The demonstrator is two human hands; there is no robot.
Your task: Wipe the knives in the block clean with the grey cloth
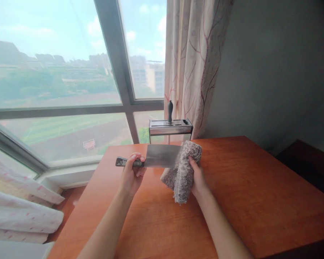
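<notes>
Bench (259, 201) under my forearms | left hand (131, 174) grip closed on cleaver (159, 156) handle, blade level, in front of knife block (170, 127) | right hand (197, 176) clutching cloth (182, 171) against blade's far end | best wipe spine-side, fingers clear of edge.

A grey steel cleaver (162, 155) with a black handle meets a mottled grey-and-white fleecy cloth (182, 169) above an orange-brown wooden worktop (259, 187). Behind stand a silver knife block (170, 127) holding one black handle (170, 110), and a cream curtain (194, 64) patterned with maroon branches.
</notes>
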